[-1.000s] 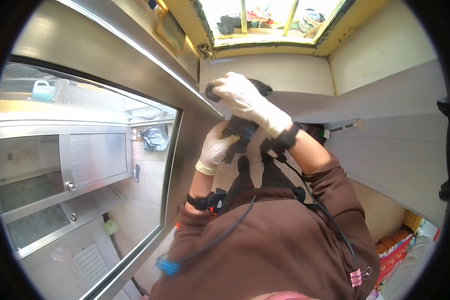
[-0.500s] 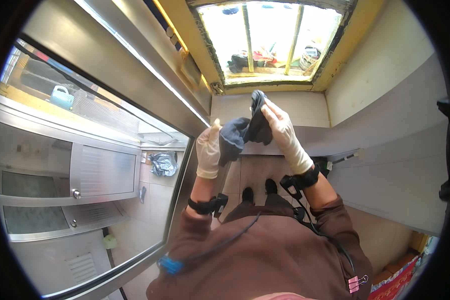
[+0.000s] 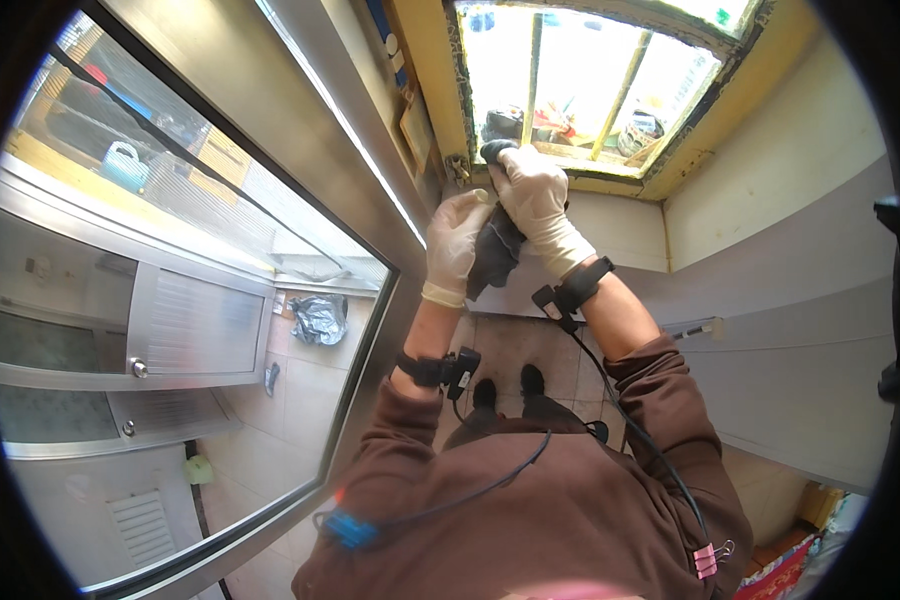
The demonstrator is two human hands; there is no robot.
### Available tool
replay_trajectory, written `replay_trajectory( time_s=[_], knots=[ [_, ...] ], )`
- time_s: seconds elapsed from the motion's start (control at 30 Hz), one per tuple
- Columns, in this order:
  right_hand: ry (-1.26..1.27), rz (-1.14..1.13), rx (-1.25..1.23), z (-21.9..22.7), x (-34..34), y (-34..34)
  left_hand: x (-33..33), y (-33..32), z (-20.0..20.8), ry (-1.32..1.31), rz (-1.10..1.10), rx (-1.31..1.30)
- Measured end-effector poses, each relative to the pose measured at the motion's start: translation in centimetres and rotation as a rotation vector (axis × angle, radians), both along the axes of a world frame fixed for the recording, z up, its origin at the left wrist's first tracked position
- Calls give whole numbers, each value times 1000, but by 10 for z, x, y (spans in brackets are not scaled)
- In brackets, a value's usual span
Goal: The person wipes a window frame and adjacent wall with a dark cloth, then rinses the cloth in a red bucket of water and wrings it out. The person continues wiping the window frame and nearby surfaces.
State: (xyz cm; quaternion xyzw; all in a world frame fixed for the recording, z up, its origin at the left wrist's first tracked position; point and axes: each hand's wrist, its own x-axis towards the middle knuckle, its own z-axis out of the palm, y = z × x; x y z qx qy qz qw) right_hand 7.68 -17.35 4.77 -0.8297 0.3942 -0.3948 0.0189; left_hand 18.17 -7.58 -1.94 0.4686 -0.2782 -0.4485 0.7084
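A dark grey cloth [image 3: 495,255] hangs bunched up in front of me, just below the window frame. My right hand [image 3: 536,195], in a pale thin glove, is closed around its upper part, and a dark end pokes out above the fingers. Against the cloth's left side is my left hand [image 3: 455,245], gloved the same way. Its fingers are curled at the cloth's edge, partly hiding what they grip.
A barred window [image 3: 580,85] in a worn yellow frame is right ahead. On the left runs a metal-framed glass panel [image 3: 365,330], through which cabinets [image 3: 195,325] and a crumpled silvery bag [image 3: 320,318] show. A pale curved surface [image 3: 780,330] lies to the right.
Both hands have moved up toward the window with the cloth. The right hand now wraps over its top, and the cloth, earlier spread between the hands, is bunched and hanging down.
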Motion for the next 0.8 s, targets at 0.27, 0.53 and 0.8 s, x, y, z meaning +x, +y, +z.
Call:
replay_trajectory(
  time_s=[0.27, 0.53, 0.8],
  knots=[
    [-26, -137, -382, 12, 4, 1, 16, -24, -6, -190, 40, -59],
    [-246, 18, -239, 16, 2, -5, 13, -21, -24, -86, -25, 47],
    [192, 76, -198, 19, 4, -3, 18, -15, -15, -383, 54, 95]
  ],
)
